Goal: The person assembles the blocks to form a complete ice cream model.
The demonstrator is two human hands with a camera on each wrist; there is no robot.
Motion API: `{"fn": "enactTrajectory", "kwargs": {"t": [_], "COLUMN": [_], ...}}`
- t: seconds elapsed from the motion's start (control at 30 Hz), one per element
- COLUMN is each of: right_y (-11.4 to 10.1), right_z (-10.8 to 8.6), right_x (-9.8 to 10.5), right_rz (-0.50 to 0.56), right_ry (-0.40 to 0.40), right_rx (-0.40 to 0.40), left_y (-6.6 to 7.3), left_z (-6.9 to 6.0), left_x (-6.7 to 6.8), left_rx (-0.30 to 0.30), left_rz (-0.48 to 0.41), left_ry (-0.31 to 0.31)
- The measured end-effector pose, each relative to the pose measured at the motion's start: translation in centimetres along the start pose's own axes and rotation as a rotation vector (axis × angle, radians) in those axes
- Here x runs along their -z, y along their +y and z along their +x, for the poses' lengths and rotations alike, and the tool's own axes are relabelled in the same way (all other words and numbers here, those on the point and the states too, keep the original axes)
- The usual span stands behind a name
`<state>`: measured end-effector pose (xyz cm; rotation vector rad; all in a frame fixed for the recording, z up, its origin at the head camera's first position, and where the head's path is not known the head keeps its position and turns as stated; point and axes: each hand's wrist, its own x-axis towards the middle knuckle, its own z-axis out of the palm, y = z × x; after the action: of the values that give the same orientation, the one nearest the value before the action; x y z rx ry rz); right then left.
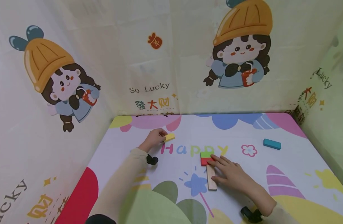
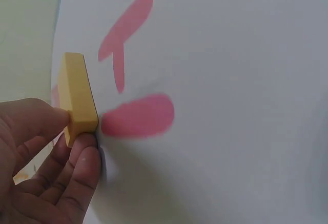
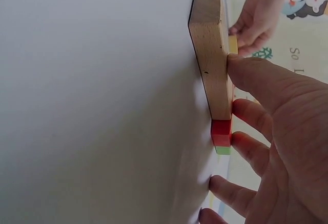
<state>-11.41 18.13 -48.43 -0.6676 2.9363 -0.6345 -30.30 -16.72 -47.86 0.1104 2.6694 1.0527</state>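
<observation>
My left hand (image 1: 155, 139) pinches one end of a yellow block (image 1: 170, 137) at the back left of the table; in the left wrist view the thumb and fingers hold the lower end of the yellow block (image 2: 78, 93). My right hand (image 1: 234, 175) lies with spread fingers over a plain wooden block (image 1: 211, 179), a red block (image 1: 204, 161) and a green block (image 1: 206, 154). The green and red blocks lie side by side, and the wooden one runs from the red toward me. In the right wrist view the thumb touches the wooden block (image 3: 211, 65).
A blue block (image 1: 271, 144) lies alone at the back right of the table. The table cover (image 1: 110, 149) is printed with shapes and letters. A printed cloth (image 1: 188, 99) hangs behind the table and along both sides.
</observation>
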Motion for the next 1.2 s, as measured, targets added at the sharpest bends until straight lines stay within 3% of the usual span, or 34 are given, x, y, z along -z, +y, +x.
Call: {"fn": "enactTrajectory", "kwargs": {"t": [0.3,0.57,0.73,0.93,1.2], "right_y": [0.0,0.1,0.2,0.1,0.1], "right_z": [-0.1,-0.1,0.0,0.1,0.1], "right_x": [0.1,0.0,-0.1,-0.1,-0.1], "right_rz": [0.003,0.009,0.008,0.012,0.019], "right_ry": [0.001,-0.002,-0.022,-0.028,-0.040], "right_rx": [0.001,-0.011,-0.034,-0.040,-0.055], "left_y": [2.9,4.9,6.0,7.1,8.2], "left_z": [-0.7,-0.5,-0.3,-0.7,-0.8], "left_x": [-2.1,-4.1,-5.4,-6.6,-7.9], "left_rx": [-0.057,-0.097,-0.134,-0.114,-0.178], "left_rz": [-0.031,-0.026,-0.016,-0.038,-0.012], "left_ry": [-0.033,-0.076,-0.095,-0.101,-0.122]}}
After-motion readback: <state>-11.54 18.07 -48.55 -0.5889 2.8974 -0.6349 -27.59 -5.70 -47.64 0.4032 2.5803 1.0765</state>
